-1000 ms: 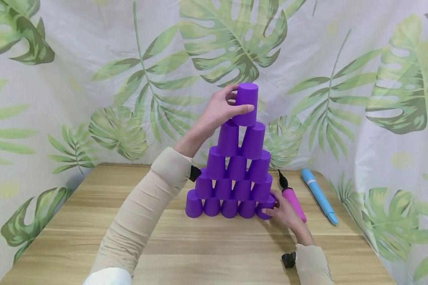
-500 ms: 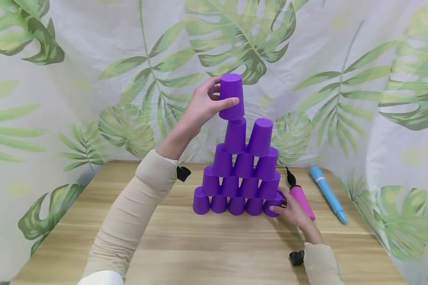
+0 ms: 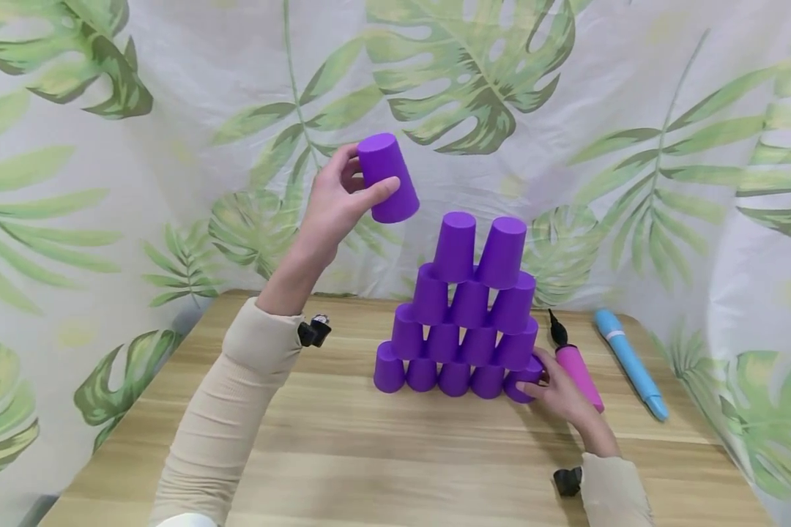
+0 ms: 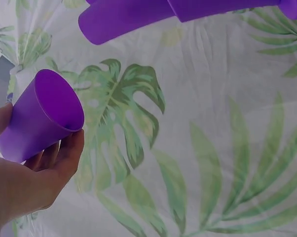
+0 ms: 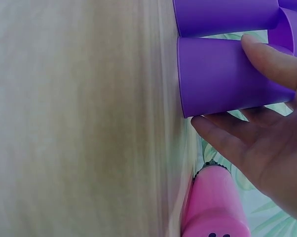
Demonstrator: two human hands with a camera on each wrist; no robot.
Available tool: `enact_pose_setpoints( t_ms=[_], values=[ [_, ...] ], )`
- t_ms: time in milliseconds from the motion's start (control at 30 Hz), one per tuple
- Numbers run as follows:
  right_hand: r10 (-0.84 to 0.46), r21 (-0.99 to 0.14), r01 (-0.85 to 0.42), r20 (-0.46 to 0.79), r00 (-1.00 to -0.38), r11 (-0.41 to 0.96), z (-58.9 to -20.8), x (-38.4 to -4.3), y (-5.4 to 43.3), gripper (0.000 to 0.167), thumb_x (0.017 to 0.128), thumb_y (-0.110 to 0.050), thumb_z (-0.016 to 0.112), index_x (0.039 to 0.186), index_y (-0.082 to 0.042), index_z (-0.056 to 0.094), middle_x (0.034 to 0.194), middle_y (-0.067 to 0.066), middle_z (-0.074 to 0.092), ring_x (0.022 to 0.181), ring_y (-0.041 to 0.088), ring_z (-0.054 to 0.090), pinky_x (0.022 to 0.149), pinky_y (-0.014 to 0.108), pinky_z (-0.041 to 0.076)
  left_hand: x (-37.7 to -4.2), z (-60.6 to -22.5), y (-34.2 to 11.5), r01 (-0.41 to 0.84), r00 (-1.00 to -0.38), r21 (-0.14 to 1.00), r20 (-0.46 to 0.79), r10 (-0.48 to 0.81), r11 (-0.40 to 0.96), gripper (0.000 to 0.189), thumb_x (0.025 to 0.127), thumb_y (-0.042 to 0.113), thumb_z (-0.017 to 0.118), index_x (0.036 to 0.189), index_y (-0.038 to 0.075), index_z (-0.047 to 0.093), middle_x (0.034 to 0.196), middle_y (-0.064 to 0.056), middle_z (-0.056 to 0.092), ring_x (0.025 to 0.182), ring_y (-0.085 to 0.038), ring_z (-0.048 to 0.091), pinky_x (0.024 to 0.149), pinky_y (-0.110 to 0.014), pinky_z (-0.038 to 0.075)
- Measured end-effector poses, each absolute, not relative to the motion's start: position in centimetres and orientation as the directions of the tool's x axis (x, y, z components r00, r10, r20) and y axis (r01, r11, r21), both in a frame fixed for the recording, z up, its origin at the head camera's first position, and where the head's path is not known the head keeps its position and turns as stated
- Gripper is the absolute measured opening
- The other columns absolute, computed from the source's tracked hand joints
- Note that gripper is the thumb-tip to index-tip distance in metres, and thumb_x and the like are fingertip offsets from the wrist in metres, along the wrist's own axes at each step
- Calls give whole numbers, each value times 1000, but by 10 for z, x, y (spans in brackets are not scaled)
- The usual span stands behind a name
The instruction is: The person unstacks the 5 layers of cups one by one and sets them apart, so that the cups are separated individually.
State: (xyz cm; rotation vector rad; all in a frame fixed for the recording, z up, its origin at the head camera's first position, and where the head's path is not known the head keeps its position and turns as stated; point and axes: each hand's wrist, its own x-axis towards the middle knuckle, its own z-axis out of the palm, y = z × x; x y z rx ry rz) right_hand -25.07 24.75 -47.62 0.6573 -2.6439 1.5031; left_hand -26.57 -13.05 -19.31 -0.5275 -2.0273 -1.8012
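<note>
"What has the right hand?"
"It grips the rightmost bottom cup of the stack."
"The left hand?"
"It holds a tilted purple cup above and left of the stack, apart."
"And behind?"
"Leaf-patterned cloth."

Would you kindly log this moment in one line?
left hand: holds purple cup tilted, apart from stack | right hand: holds rightmost bottom-row cup | stack: four rows, two on top
</note>
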Motion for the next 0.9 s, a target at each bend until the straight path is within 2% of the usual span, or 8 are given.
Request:
enact_pose_setpoints(
  t_ms=[167,267,400,500,567,633,800,900],
  values=[
    [-330,-780,-399,260,-908,482,-473,-247,261,64,87,-2,69,141,5,35,125,26,52,111,41,55,90,45,50,-271,-213,-143,491,-871,869,492,1,68,57,82,20,77,131,11,50,119,-11,61,104,-24,59,90,-37,49],
    [-324,-760,-414,278,-904,501,-473,-243,266,64,86,-3,69,140,7,35,124,26,53,109,38,56,88,37,52,-273,-230,-154,457,-888,888,458,-28,49,56,82,18,76,130,9,49,121,-13,59,106,-25,57,91,-38,50],
    [-322,-753,-422,290,-901,505,-472,-238,269,64,86,-3,70,139,7,36,123,26,53,107,23,57,85,25,50,-272,-255,-175,397,-914,916,400,-73,54,56,84,18,75,131,8,46,125,-14,56,112,-26,54,95,-39,50],
    [-318,-752,-422,292,-902,506,-472,-237,270,64,86,-3,70,139,7,37,123,25,54,105,8,55,84,20,49,-272,-276,-193,339,-929,937,348,-124,88,58,84,17,75,132,7,44,128,-14,54,115,-27,53,97,-39,48],
    [-313,-750,-418,290,-904,512,-471,-237,271,63,86,-2,70,139,6,37,123,25,54,104,4,53,84,19,49,-273,-291,-205,293,-938,949,308,-160,112,61,84,17,75,134,6,42,130,-15,53,118,-28,51,99,-40,47],
    [-305,-747,-415,291,-907,520,-470,-236,271,64,86,-2,70,139,6,37,123,25,54,105,8,54,84,20,49,-275,-307,-217,246,-944,957,273,-187,154,65,84,17,74,137,4,39,133,-17,51,121,-30,50,101,-42,45],
    [-291,-745,-399,281,-914,535,-470,-234,271,65,86,-2,70,140,7,35,123,27,54,107,32,57,85,23,50,-282,-349,-247,132,-955,942,204,-215,308,74,85,17,73,142,-2,30,138,-24,44,126,-37,45,104,-48,42],
    [-284,-742,-387,270,-920,548,-472,-231,271,66,86,-2,70,141,7,35,124,26,54,108,32,56,85,22,49,-286,-372,-261,82,-961,919,175,-213,386,73,85,15,72,140,-5,30,136,-27,43,124,-40,45,102,-50,42]
  ],
)
